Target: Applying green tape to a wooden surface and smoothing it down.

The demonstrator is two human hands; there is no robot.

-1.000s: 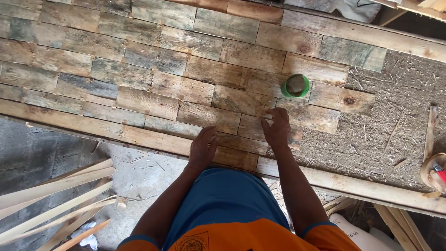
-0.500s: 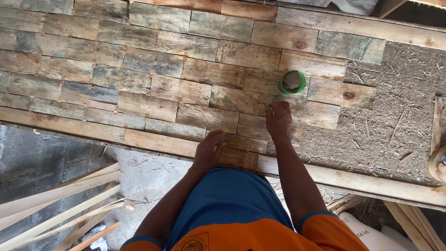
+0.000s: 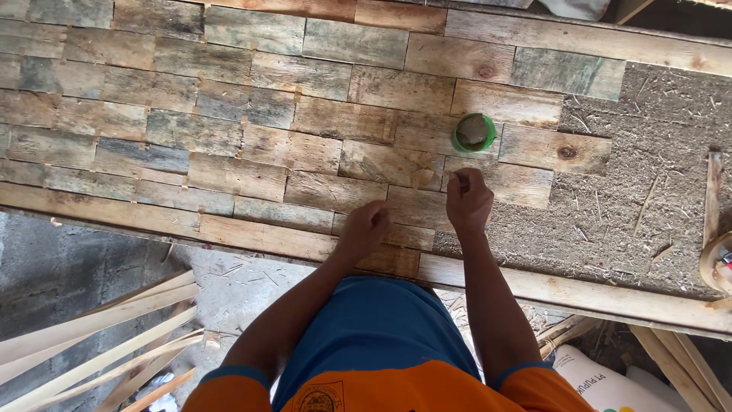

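Watching the head cam feed here, and a few bits are tough to read. The right hand (image 3: 469, 200) is curled into a loose fist on a wood tile (image 3: 499, 183) at the edge of the laid pattern; I can't tell if there's anything pinched inside it, the fingers hide it. The left hand (image 3: 367, 229) is also curled, knuckles down on the tiles near the front edge of the surface (image 3: 99, 207), and again I can't see what, if anything, it grips. The green cup (image 3: 474, 133) sits just beyond the right hand, not touching it; its contents are murky. Over on the far right a roundish object (image 3: 717, 263) is cut off by the frame. Bare rough board (image 3: 648, 206) lies right of the tiles.

Compared to half a second ago, the left hand has gone from flat-ish to bunched up, and the right has pulled its fingers in.
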